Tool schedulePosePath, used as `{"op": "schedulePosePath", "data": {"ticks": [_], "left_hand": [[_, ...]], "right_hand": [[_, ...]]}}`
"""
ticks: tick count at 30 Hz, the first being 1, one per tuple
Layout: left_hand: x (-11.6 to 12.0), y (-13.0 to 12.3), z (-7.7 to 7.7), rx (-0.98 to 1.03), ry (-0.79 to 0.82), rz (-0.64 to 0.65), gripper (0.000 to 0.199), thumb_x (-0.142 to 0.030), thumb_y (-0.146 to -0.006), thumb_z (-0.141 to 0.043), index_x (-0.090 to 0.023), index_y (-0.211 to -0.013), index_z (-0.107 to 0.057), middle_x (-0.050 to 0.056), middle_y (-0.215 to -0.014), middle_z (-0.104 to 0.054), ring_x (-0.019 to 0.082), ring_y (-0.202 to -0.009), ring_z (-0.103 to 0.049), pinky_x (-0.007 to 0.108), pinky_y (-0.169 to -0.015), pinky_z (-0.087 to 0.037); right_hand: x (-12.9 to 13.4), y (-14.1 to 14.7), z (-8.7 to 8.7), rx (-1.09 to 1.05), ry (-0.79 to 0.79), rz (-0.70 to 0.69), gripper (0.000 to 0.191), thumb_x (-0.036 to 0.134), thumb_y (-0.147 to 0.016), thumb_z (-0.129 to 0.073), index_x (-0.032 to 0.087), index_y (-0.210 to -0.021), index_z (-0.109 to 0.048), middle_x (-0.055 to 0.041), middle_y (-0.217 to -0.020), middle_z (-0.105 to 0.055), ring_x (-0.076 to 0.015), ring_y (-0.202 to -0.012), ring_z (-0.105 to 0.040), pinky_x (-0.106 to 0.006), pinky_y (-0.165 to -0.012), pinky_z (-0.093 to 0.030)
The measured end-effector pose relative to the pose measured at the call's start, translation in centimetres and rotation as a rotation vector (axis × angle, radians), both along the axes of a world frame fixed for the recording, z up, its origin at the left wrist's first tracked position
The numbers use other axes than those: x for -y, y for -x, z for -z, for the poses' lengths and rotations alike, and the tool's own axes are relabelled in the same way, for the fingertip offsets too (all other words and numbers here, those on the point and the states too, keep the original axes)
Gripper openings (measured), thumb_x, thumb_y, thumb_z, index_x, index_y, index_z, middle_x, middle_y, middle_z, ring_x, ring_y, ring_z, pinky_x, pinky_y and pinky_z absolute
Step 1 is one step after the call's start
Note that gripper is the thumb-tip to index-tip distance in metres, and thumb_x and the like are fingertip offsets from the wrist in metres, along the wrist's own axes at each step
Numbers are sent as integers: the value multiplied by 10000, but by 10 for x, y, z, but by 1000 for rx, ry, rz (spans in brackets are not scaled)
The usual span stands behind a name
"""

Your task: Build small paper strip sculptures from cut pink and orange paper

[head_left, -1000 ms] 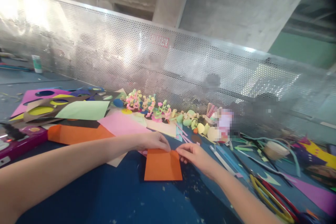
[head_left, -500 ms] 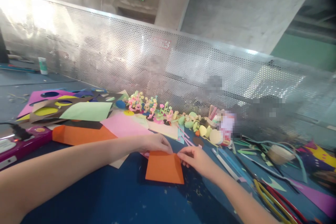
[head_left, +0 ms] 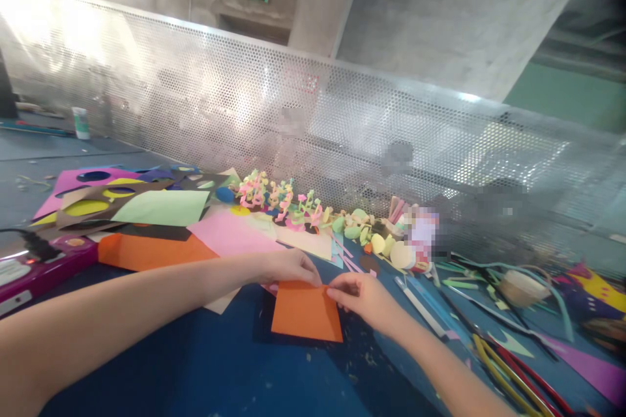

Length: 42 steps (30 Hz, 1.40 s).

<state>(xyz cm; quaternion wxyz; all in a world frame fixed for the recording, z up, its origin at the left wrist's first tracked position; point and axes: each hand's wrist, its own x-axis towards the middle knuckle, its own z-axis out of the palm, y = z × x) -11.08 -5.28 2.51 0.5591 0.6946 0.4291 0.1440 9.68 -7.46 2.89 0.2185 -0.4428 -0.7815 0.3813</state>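
Note:
A piece of orange paper [head_left: 307,316] hangs just above the blue table, roughly square, its lower edge toward me. My left hand [head_left: 293,266] is closed on its top edge, fingers curled down over the left part. At the top right corner my right hand [head_left: 358,294] pinches the same paper between thumb and fingertips. The two sets of fingertips are close together along that edge. Behind my left forearm lies a larger orange sheet [head_left: 151,251], with a pink sheet [head_left: 229,231] beside it.
Small paper flowers [head_left: 278,199] line the foot of a perforated metal screen [head_left: 195,98]. On the left are a purple power strip [head_left: 73,257], a pale green sheet [head_left: 161,207] and cut-out scraps. Pliers with yellow and red handles [head_left: 518,371], rulers [head_left: 425,309] and a tape roll [head_left: 525,287] lie right.
My right hand has shifted slightly left, its fingertips now farther over the paper's top right corner. My left hand and the paper stay almost where they were.

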Motion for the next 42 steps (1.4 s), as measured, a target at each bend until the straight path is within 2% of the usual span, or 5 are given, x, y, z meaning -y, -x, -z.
{"op": "schedulePosePath", "data": {"ticks": [10, 16, 24, 34, 42], "left_hand": [[1, 0, -1, 13, 13, 4, 335, -458, -684, -598, -193, -874, -676, -68, -413, -438, 57, -252, -286, 197, -263, -172], [1, 0, -2, 26, 23, -16, 346, -459, -663, -622, -191, -875, -675, -54, -489, -490, 57, -298, -345, 190, -282, -224], [3, 0, -4, 10, 4, -13, 427, -586, -655, -590, -165, -720, -628, -70, -414, -369, 57, -271, -274, 201, -268, -156], [4, 2, -6, -12, 2, 31, 479, -589, -643, -602, -185, -892, -661, -64, -443, -407, 55, -280, -304, 197, -283, -175], [6, -2, -9, 61, 117, -98, 457, -602, -636, -604, -177, -800, -641, -59, -441, -434, 43, -300, -289, 196, -337, -180]], "right_hand": [[-4, -5, 0, -19, 32, -17, 288, 441, -767, -557, 167, -783, -642, -21, -646, -611, -146, -584, -540, -265, -590, -439], [-4, -6, 0, -28, 95, -40, 297, 452, -729, -603, 161, -769, -651, -31, -684, -646, -144, -596, -556, -257, -581, -438], [-4, -5, 1, -38, 109, 5, 265, 423, -685, -654, 160, -709, -637, -16, -661, -654, -137, -607, -554, -240, -578, -405], [-2, -3, -3, -80, 79, 30, 287, 443, -738, -592, 162, -719, -644, -10, -648, -616, -126, -581, -504, -246, -588, -393], [-2, -6, -11, -79, 141, 19, 302, 457, -694, -635, 160, -737, -672, -15, -663, -623, -126, -583, -503, -257, -597, -398]]}}
